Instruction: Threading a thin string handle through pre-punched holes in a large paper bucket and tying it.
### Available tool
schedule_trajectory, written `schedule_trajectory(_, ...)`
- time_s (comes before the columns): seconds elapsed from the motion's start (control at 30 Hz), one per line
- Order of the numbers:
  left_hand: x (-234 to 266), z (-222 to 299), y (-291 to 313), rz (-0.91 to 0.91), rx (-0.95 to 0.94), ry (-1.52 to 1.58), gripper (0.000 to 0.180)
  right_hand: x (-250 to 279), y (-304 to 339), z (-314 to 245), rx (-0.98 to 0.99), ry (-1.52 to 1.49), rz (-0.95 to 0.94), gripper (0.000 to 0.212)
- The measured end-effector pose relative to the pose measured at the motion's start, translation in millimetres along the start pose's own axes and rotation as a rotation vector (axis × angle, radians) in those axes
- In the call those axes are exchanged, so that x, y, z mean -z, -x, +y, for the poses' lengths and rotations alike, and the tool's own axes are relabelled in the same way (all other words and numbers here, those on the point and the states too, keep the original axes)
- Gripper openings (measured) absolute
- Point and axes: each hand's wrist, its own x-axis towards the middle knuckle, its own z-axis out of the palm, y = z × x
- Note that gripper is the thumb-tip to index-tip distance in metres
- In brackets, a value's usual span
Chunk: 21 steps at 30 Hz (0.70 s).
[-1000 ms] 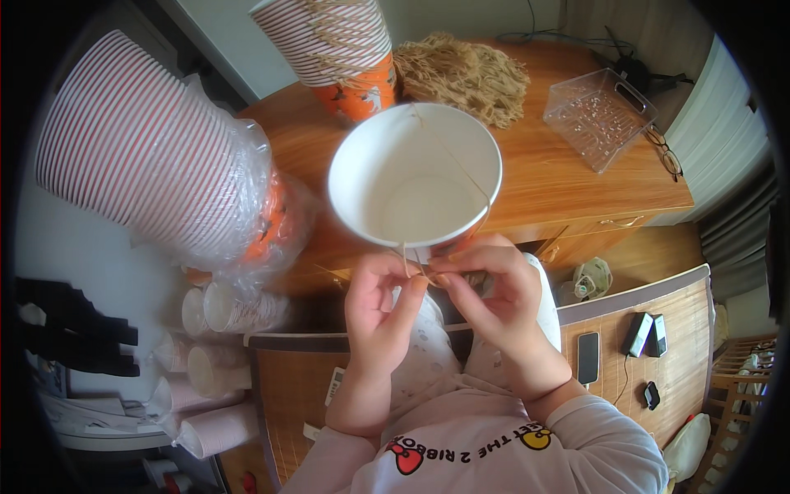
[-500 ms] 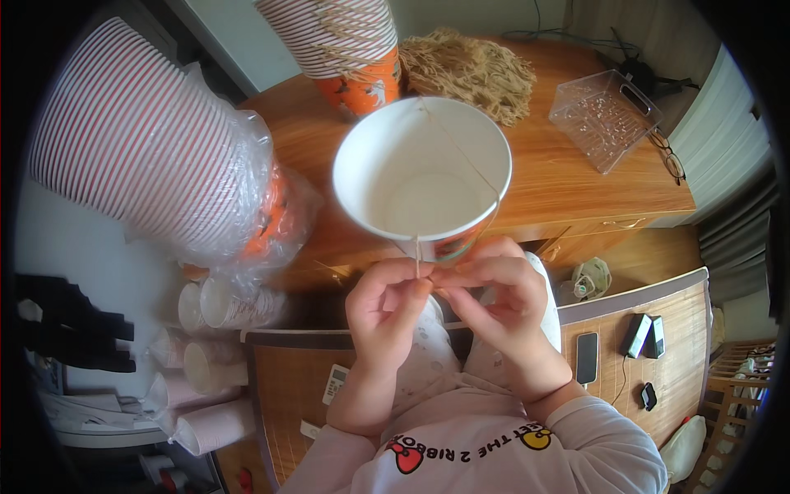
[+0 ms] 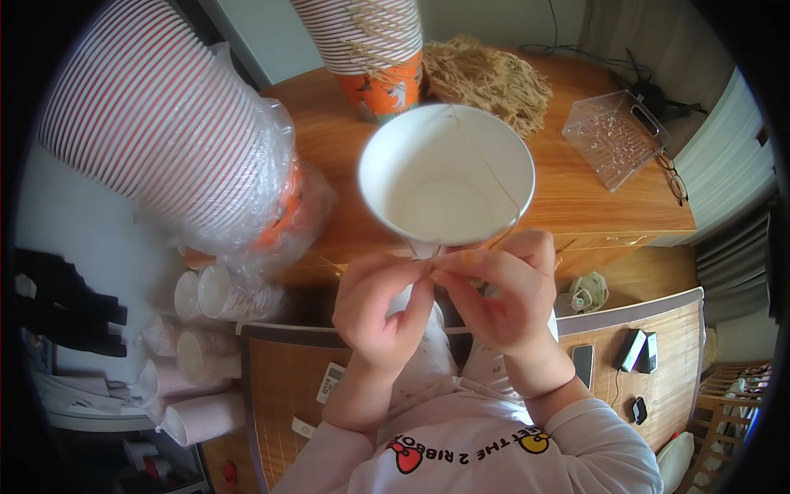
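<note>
A large white paper bucket [image 3: 395,160] stands open at the near edge of the wooden desk, just beyond my hands. A thin tan cord [image 3: 494,172] runs from its far rim across the mouth and over the right side. My left hand [image 3: 374,309] pinches the cord between thumb and index finger at the bucket's near rim. Fingertip to fingertip with it, my right hand [image 3: 506,292] is also closed in a pinch on the cord. The exact twist of cord between the fingertips is too small to make out.
A tall bucket stack [image 3: 169,123] in clear plastic stands left. Behind are an orange patterned stack [image 3: 383,90] with cords and a tan cord heap [image 3: 494,78]. A clear tray [image 3: 605,123] of small pieces and glasses [image 3: 675,179] lie right; a phone [image 3: 583,364] is beside me.
The view has shifted slightly, so the desk things sit further right. My left hand has turned inward, and both hands' fingertips have drawn closer together at the near rim.
</note>
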Motion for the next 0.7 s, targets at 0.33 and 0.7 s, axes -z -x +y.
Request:
schedule_trajectory(0.33, 0, 3, -4, 0.039, 0.064, 0.034, 0.020, -2, -5, -4, -0.015, -0.029, -0.015, 0.044)
schedule_trajectory(0.7, -1, 9, -4, 0.060, 0.094, 0.057, 0.018, 1, -3, 0, 0.044, 0.056, 0.013, 0.047)
